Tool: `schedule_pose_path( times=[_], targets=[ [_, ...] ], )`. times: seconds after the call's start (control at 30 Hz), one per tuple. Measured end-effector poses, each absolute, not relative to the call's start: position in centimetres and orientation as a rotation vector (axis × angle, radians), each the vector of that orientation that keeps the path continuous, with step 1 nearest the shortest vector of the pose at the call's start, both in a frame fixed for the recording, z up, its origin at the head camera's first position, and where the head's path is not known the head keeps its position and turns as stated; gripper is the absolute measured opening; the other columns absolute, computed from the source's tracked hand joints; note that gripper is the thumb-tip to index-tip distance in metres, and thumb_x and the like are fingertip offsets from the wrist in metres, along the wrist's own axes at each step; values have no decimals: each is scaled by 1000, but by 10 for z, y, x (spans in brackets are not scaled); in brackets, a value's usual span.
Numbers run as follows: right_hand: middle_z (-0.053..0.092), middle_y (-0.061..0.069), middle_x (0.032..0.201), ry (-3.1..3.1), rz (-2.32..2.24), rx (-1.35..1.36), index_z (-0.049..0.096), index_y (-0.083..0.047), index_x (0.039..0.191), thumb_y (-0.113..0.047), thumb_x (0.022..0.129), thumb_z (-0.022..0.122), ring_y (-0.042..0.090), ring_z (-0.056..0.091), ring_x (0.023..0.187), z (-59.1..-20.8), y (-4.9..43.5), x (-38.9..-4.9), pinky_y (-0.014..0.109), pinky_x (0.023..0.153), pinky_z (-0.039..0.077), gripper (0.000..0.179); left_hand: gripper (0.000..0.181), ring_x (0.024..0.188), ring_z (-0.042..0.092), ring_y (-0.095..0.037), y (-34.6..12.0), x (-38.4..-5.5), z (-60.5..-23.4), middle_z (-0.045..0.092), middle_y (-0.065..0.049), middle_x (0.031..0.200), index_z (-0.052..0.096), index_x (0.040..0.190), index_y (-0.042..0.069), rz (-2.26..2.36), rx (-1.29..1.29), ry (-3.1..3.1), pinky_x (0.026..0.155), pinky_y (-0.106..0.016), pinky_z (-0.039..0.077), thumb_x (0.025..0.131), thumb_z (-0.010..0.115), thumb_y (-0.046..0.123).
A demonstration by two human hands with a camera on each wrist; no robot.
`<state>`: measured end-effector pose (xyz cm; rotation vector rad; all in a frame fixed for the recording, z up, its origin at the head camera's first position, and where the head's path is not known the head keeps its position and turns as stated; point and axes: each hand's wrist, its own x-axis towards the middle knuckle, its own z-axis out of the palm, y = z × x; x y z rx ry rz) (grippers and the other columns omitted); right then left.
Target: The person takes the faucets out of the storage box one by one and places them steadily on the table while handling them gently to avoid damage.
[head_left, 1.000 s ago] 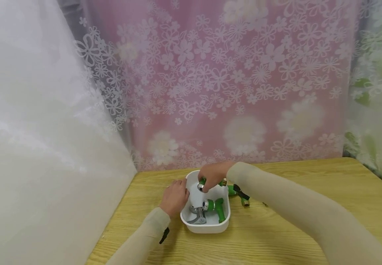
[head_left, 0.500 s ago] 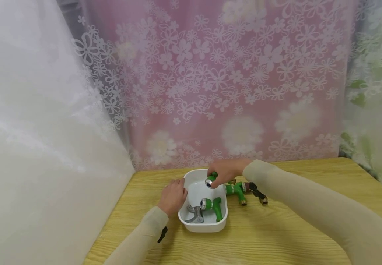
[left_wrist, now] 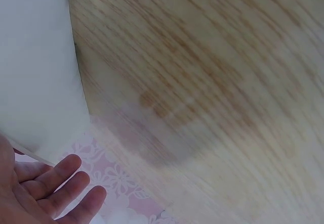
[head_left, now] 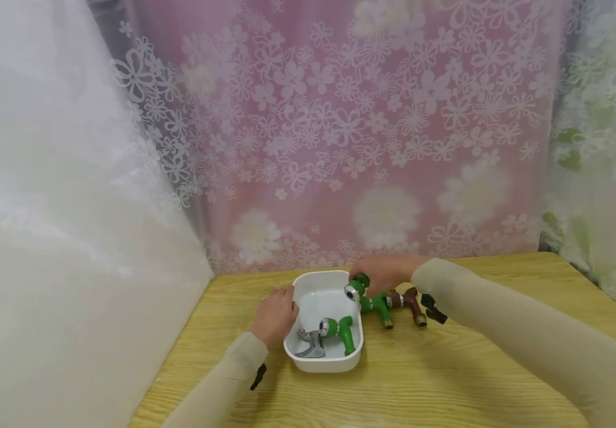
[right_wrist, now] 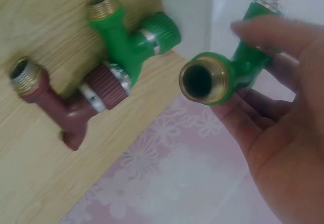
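Note:
My right hand (head_left: 385, 273) grips a green plastic tap (head_left: 356, 288) over the right rim of a white bin (head_left: 325, 365). In the right wrist view the tap's brass-lined opening (right_wrist: 203, 81) faces the camera, with thumb and fingers around the body. My left hand (head_left: 274, 317) rests at the bin's left rim; its fingers (left_wrist: 71, 188) look extended and slightly bent in the left wrist view. Inside the bin lie another green tap (head_left: 346, 334) and a grey metal tap-like fitting (head_left: 314, 346). Right of the bin lie a green tap (right_wrist: 119, 39) and a brown tap (right_wrist: 66, 107), end to end.
The bin stands on a wood-grain table (head_left: 420, 380). A pink flowered curtain (head_left: 372, 148) hangs along the back edge, and a white sheet (head_left: 72, 238) closes off the left side.
My right hand has lifted and moved right with the green tap, from inside the bin to its right rim. The taps on the table have come into fuller view. My left hand stays at the rim.

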<state>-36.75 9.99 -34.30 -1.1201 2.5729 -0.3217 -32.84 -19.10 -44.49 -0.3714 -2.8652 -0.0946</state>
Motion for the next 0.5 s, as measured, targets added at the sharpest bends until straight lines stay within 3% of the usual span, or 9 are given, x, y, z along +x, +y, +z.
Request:
schedule_pose_path(
  times=[0.17,0.37,0.5],
  targets=[
    [69,-10,105,2637,-305,-1233,71,-19,116,-3,91,70,12,63,95,-349,115,-369,35,85,53,30,40,111,64,-30,-192,-331,-446,67,-15,121,56,137,1,-121,-386,-2854,83,-47,59,103,53,22],
    [67,-9,112,2683,-288,-1210,70,-23,119,-10,95,68,15,64,108,-358,133,-372,41,94,54,27,40,111,64,-31,-192,-331,-447,67,-16,120,56,137,1,-158,-386,-2855,83,-48,59,102,54,21],
    [68,-8,110,2701,-292,-1187,70,-24,116,-10,95,69,17,65,106,-366,147,-374,43,91,55,25,41,114,63,-31,-191,-331,-446,67,-16,122,56,138,1,-159,-370,-2874,84,-49,58,102,54,21]
  ],
)
